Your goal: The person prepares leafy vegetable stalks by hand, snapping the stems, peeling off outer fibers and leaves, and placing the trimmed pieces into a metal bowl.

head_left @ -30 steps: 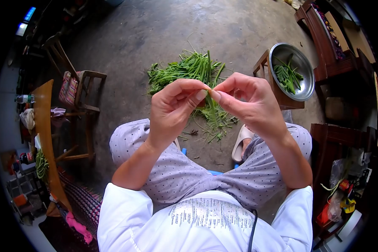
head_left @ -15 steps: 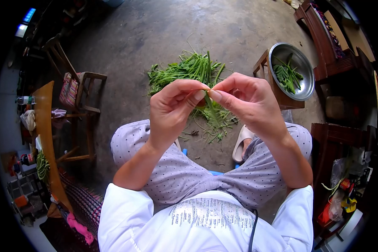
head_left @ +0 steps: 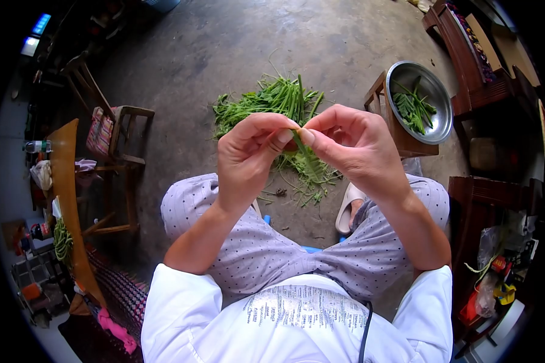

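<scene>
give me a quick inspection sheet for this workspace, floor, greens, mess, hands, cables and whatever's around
Surface: grey concrete floor, unevenly shaded.
Job's things: heap of green leafy stems on the floor; round silver metal basin on a brown wooden stool, some leafy greens inside.
Clutter: small dark scrap and loose green bits near the heap.
Hands: left hand and right hand pinch a slim green stem.
Cables: black cord over the white printed shirt.
Surroundings: brown wooden chair with striped cushion, long brown wooden table, both at left.

Left hand [head_left: 251, 154], right hand [head_left: 360, 148] in pinches
</scene>
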`<move>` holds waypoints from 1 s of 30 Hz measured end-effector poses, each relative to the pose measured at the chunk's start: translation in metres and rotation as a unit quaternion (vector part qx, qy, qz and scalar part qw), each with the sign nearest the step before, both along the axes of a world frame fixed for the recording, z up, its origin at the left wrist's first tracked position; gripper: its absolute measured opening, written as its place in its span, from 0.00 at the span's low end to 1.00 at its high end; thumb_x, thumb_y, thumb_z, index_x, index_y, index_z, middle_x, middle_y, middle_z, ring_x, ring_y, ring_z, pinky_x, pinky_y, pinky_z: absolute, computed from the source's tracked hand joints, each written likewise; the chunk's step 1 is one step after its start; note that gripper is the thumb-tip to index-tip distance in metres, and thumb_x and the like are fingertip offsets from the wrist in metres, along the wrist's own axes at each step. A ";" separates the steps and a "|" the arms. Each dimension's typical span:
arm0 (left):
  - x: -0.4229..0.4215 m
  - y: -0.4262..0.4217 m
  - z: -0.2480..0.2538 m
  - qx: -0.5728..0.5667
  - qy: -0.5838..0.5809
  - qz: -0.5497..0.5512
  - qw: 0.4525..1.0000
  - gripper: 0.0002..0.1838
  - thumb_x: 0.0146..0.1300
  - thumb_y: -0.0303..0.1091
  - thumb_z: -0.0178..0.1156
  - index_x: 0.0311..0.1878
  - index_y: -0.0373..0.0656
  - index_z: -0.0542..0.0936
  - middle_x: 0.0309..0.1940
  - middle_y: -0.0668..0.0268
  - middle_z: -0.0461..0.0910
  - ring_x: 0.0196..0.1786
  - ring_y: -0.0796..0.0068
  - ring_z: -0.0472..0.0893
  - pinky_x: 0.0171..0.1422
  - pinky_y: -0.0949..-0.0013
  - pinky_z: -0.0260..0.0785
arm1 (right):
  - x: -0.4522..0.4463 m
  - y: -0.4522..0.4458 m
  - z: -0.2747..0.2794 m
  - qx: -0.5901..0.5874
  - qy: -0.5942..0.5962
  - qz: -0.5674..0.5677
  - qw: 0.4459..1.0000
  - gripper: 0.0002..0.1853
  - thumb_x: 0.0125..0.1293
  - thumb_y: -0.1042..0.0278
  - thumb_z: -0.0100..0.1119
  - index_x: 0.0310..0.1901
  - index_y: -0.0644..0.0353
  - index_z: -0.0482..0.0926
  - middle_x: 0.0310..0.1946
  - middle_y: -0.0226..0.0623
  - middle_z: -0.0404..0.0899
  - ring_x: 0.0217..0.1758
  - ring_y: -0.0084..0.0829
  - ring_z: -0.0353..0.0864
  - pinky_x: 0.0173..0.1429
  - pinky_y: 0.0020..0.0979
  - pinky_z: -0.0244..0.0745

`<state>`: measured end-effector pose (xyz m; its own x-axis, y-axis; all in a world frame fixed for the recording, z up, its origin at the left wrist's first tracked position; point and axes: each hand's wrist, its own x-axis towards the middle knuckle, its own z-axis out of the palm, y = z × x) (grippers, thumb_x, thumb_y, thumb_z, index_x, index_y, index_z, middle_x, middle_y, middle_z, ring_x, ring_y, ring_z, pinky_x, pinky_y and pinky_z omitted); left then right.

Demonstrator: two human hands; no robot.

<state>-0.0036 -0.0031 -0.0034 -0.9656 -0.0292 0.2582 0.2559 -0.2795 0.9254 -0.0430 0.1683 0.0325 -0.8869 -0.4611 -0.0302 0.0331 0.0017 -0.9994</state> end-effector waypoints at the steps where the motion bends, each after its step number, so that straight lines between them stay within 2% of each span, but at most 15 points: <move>1: -0.001 0.000 -0.001 0.007 0.007 0.001 1.000 0.06 0.65 0.23 0.57 0.44 0.37 0.78 0.38 0.66 0.81 0.40 0.80 0.80 0.45 0.76 0.75 | 0.000 0.000 0.001 0.000 0.000 0.000 1.000 0.09 0.62 0.67 0.64 0.35 0.65 0.83 0.26 0.26 0.79 0.25 0.12 0.71 0.28 0.17 0.65; 5: -0.005 -0.003 -0.003 0.000 0.045 0.006 0.999 0.06 0.65 0.20 0.56 0.44 0.37 0.78 0.38 0.67 0.80 0.42 0.78 0.80 0.47 0.75 0.76 | 0.000 0.000 0.003 -0.004 -0.013 0.003 1.000 0.09 0.62 0.66 0.64 0.36 0.66 0.82 0.26 0.26 0.79 0.25 0.11 0.71 0.27 0.16 0.66; 12: -0.007 -0.009 -0.002 -0.008 0.057 0.013 0.998 0.06 0.67 0.22 0.54 0.44 0.39 0.77 0.38 0.66 0.80 0.43 0.78 0.80 0.47 0.75 0.75 | 0.000 0.003 0.003 -0.008 -0.013 -0.012 1.000 0.10 0.63 0.67 0.64 0.37 0.66 0.83 0.26 0.26 0.79 0.26 0.12 0.72 0.28 0.15 0.65; 15: -0.008 -0.011 -0.001 0.010 0.043 0.010 0.999 0.05 0.67 0.25 0.55 0.45 0.40 0.77 0.39 0.65 0.81 0.42 0.77 0.80 0.46 0.75 0.75 | -0.005 0.005 0.002 -0.040 0.029 0.004 0.999 0.10 0.62 0.66 0.64 0.38 0.66 0.83 0.29 0.27 0.80 0.29 0.12 0.72 0.31 0.15 0.66; 19: -0.008 -0.010 0.000 0.064 -0.033 0.005 0.997 0.05 0.67 0.29 0.56 0.45 0.41 0.77 0.39 0.65 0.82 0.41 0.78 0.80 0.45 0.76 0.74 | -0.007 0.008 0.005 -0.074 0.029 0.027 0.997 0.11 0.63 0.65 0.65 0.40 0.66 0.82 0.33 0.28 0.80 0.32 0.12 0.73 0.35 0.16 0.67; 25: -0.008 -0.011 0.002 0.073 -0.094 0.005 0.993 0.08 0.68 0.35 0.57 0.45 0.43 0.76 0.40 0.66 0.82 0.40 0.81 0.80 0.44 0.77 0.73 | -0.012 0.009 0.009 -0.156 -0.013 0.049 0.987 0.12 0.66 0.66 0.61 0.44 0.66 0.78 0.35 0.30 0.80 0.36 0.15 0.76 0.41 0.19 0.72; 27: -0.008 -0.012 0.002 0.079 -0.103 0.006 0.991 0.08 0.68 0.35 0.57 0.46 0.43 0.76 0.40 0.66 0.82 0.40 0.82 0.80 0.44 0.78 0.73 | -0.015 0.017 0.010 -0.174 -0.078 0.094 0.977 0.11 0.67 0.66 0.60 0.44 0.66 0.78 0.35 0.30 0.79 0.39 0.16 0.77 0.44 0.20 0.73; 30: -0.008 -0.013 0.002 0.079 -0.105 0.003 0.991 0.08 0.68 0.35 0.57 0.46 0.44 0.76 0.40 0.65 0.82 0.40 0.82 0.80 0.43 0.78 0.73 | -0.013 0.014 0.006 -0.110 -0.011 0.061 0.992 0.12 0.65 0.65 0.63 0.44 0.64 0.77 0.34 0.28 0.79 0.38 0.16 0.76 0.43 0.19 0.71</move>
